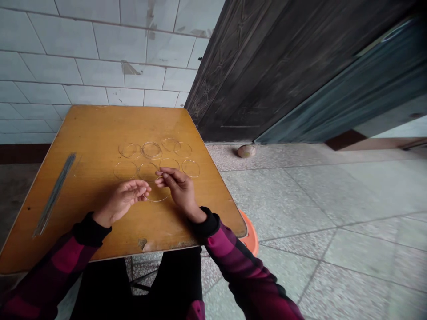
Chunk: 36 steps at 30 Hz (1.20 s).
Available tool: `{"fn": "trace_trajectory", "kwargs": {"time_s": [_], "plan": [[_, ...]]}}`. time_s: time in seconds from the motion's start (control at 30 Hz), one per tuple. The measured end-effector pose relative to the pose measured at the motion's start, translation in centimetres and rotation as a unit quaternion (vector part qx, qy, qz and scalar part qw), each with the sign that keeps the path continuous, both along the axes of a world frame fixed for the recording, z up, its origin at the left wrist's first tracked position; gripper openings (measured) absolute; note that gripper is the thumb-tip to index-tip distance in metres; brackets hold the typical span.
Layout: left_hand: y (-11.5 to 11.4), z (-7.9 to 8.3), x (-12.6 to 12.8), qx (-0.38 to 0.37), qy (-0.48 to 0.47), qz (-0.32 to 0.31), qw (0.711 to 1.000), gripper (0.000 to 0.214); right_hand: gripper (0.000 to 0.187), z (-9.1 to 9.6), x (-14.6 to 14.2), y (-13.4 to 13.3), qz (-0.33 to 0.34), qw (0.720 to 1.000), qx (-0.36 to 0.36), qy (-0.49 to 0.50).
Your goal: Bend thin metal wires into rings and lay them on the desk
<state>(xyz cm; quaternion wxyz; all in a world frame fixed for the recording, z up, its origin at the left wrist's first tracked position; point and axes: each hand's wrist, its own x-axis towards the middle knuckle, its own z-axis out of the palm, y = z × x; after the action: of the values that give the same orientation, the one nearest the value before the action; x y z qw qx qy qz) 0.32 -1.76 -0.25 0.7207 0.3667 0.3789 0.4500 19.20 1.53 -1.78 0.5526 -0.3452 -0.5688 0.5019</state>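
Over the wooden table, my two hands together hold one thin wire ring. My left hand is curled, fingers pinching the ring's left side. My right hand pinches the ring's upper part near its fingertips. Several finished wire rings lie flat in two rows just beyond my hands. A bundle of straight thin wires lies along the table's left side.
A white tiled wall stands behind the table and a dark wooden door to the right. An orange stool shows under the table's right corner. A small stone lies on the speckled floor by the door.
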Motion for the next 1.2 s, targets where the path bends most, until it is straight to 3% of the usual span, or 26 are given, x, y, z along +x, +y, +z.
{"fn": "trace_trajectory", "kwargs": {"time_s": [0.17,0.37,0.43,0.57,0.63,0.77,1.0,1.13,1.2], "plan": [[-0.2,-0.9,0.0,-0.015,-0.052,-0.015,0.998,0.019,0.022,0.7,0.0,-0.1,-0.031,0.998,-0.041,0.049],[0.2,-1.3,-0.3,-0.005,-0.075,0.015,0.997,0.019,0.027,1.5,0.7,0.1,0.051,0.993,-0.106,0.005],[0.4,-1.1,-0.5,-0.005,-0.082,0.040,0.996,0.022,0.028,1.8,1.2,0.2,0.061,0.994,-0.087,-0.034],[0.4,-0.4,-0.5,0.000,-0.060,0.088,0.994,0.029,0.029,1.6,1.7,0.4,-0.011,0.995,-0.026,-0.092],[0.3,-0.1,-0.5,0.005,-0.037,0.095,0.995,0.030,0.030,1.4,1.6,0.5,-0.010,0.993,-0.022,-0.112],[0.1,0.1,-0.3,0.027,0.040,0.079,0.996,0.029,0.027,1.2,1.2,0.3,0.013,0.987,0.002,-0.161],[0.1,-0.2,-0.2,0.057,0.128,0.045,0.989,0.024,0.012,1.5,1.0,-0.5,-0.008,0.948,0.125,-0.294],[0.1,-0.3,-0.2,0.061,0.145,0.037,0.987,0.022,0.005,1.3,0.9,-1.0,-0.024,0.933,0.131,-0.333],[0.1,-0.3,-0.2,0.061,0.153,0.035,0.986,0.022,0.015,1.1,0.8,-1.1,-0.032,0.928,0.133,-0.346]]}}
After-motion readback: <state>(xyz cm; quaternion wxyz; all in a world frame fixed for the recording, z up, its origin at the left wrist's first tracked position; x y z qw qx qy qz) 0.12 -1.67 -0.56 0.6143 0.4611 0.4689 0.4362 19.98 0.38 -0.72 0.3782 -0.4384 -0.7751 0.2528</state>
